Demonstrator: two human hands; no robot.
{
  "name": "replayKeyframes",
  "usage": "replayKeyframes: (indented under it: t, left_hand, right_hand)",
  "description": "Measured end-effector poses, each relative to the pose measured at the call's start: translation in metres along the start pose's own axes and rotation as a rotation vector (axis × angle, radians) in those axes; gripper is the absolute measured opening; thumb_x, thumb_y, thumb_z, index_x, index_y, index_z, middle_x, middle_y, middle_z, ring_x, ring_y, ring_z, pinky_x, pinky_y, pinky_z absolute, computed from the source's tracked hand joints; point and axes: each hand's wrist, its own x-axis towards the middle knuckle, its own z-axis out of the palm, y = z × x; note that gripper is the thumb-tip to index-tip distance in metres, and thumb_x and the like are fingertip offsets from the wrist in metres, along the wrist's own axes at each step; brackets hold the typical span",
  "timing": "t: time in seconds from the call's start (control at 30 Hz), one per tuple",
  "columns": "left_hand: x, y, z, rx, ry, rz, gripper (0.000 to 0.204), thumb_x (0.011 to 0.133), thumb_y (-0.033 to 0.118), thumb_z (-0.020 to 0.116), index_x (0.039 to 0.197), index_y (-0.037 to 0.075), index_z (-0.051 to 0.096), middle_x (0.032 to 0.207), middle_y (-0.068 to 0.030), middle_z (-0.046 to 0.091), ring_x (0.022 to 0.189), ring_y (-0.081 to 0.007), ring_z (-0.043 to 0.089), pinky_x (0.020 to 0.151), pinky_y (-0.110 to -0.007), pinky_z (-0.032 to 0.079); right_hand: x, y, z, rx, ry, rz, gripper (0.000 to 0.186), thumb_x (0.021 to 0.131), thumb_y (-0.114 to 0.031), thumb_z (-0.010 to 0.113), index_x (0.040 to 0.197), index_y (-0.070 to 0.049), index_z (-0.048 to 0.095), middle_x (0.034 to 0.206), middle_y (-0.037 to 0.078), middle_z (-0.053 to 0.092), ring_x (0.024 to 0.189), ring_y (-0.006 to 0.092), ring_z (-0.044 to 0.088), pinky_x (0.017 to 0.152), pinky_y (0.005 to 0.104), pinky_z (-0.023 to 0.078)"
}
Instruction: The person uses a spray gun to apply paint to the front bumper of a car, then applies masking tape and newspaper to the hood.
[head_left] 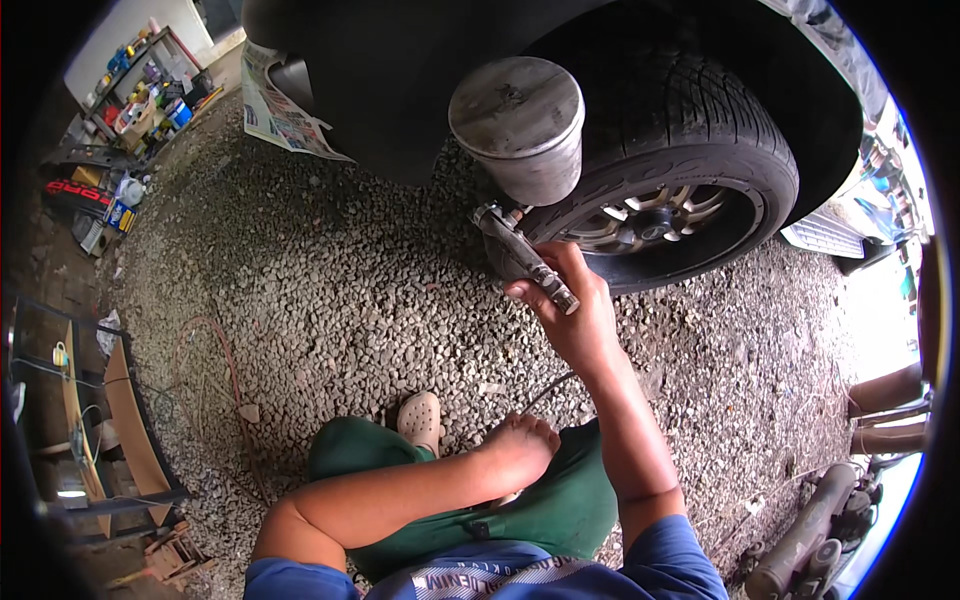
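Observation:
My right hand (575,310) is wrapped round the handle of a metal spray gun (525,255), in front of the car wheel. On top of the gun sits a round, paint-stained metal cup (517,130) with its lid on. A dark air hose (550,388) runs from behind my right wrist down to my left hand. Curled closed, my left hand (520,455) rests over my green-trousered knee. Whether the hose is in its fingers or passes behind them I cannot tell. The black tire (690,130) with its bronze-coloured rim (655,222) stands just beyond the gun.
Dark car bodywork (390,80) overhangs the gravel (330,270), with newspaper (285,115) hanging from it. A reddish hose (225,350) snakes across the gravel at the left. Cluttered shelves (145,80) stand far left, panels on a stand (135,430) nearer. Metal parts (810,530) lie lower right.

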Motion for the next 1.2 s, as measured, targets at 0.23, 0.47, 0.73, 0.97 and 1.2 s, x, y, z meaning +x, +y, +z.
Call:
replayKeyframes:
  t: [0.23,0.47,0.73,0.97,1.2]
  left_hand:
    - [0.002,-0.001,-0.014,-0.100,-0.102,-0.007,0.039,0.081,0.016,0.066,0.115,-0.001,0.060,0.118,-0.0197,0.063,0.111,-0.0332,0.063,0.095,-0.046,0.050]
    - [0.002,-0.005,-0.005,-0.146,-0.036,0.007,0.028,0.084,0.010,0.058,0.110,-0.001,0.062,0.113,-0.0203,0.064,0.105,-0.0336,0.065,0.090,-0.046,0.052]
    - [0.004,-0.009,0.011,-0.025,-0.035,0.036,0.038,0.088,0.013,0.056,0.124,0.001,0.055,0.112,-0.0162,0.062,0.106,-0.0324,0.062,0.089,-0.048,0.050]
    - [0.005,-0.011,0.016,0.004,0.103,0.080,0.038,0.088,0.020,0.063,0.124,0.006,0.058,0.099,-0.0094,0.064,0.093,-0.0273,0.065,0.082,-0.045,0.052]
    - [0.007,-0.011,0.016,-0.001,0.131,0.083,0.020,0.082,0.012,0.059,0.100,0.005,0.061,0.098,-0.0097,0.066,0.093,-0.0275,0.066,0.077,-0.043,0.054]
  right_hand:
    - [0.002,0.023,0.020,-0.017,-0.034,0.023,0.056,0.080,-0.038,0.083,0.118,-0.007,0.058,0.098,0.018,0.073,0.093,0.0378,0.072,0.074,0.0439,0.056]
    - [0.001,0.020,0.017,0.031,-0.010,-0.024,0.050,0.082,-0.035,0.082,0.117,-0.006,0.060,0.097,0.018,0.073,0.094,0.0397,0.070,0.074,0.0449,0.055]
    - [0.007,-0.010,-0.031,0.174,0.118,-0.052,0.051,0.079,-0.031,0.085,0.115,-0.004,0.059,0.089,0.015,0.072,0.083,0.0320,0.073,0.070,0.0382,0.055]
    - [0.022,-0.019,-0.075,0.238,0.353,-0.090,0.050,0.079,-0.030,0.086,0.111,-0.002,0.061,0.081,0.012,0.069,0.074,0.0217,0.070,0.069,0.0336,0.054]
    - [0.025,-0.020,-0.107,0.389,0.496,-0.104,0.048,0.083,-0.032,0.084,0.111,-0.001,0.061,0.077,0.003,0.065,0.074,0.0077,0.059,0.068,0.0258,0.049]
